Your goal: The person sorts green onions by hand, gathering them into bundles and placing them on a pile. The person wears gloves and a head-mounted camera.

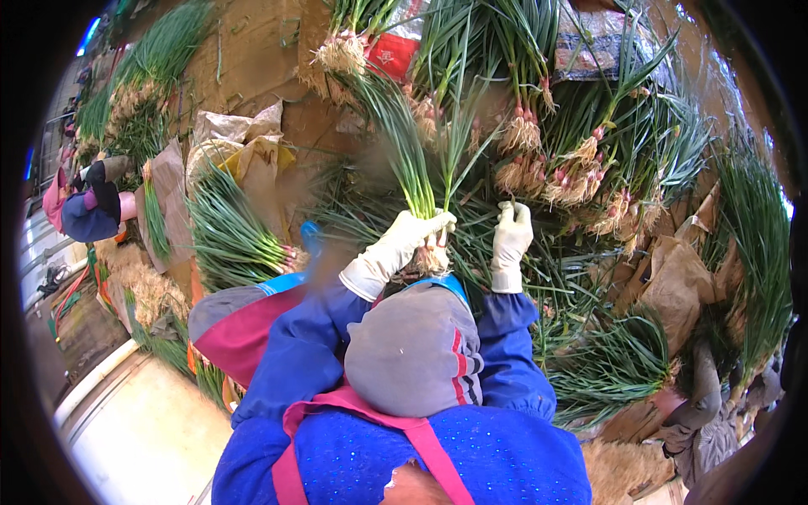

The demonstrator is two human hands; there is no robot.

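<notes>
My left hand, in a cream-coloured glove, grips a small bunch of green onions by the lower stalks. Their leaves point away from me, and the pale roots hang below the hand, towards my knee. To the right, my right hand, gloved the same way, is raised with its fingers bent. A thin dark scrap shows at its fingertips, too small to tell whether it is held. Beyond this hand lies a pile of untrimmed onions with reddish bulbs and tangled roots. Loose leaves spread under both hands.
A bundle of onions lies to my left by crumpled sacks. Another bundle sits at right, near a brown sheet. A co-worker is at far left; part of another person shows at lower right.
</notes>
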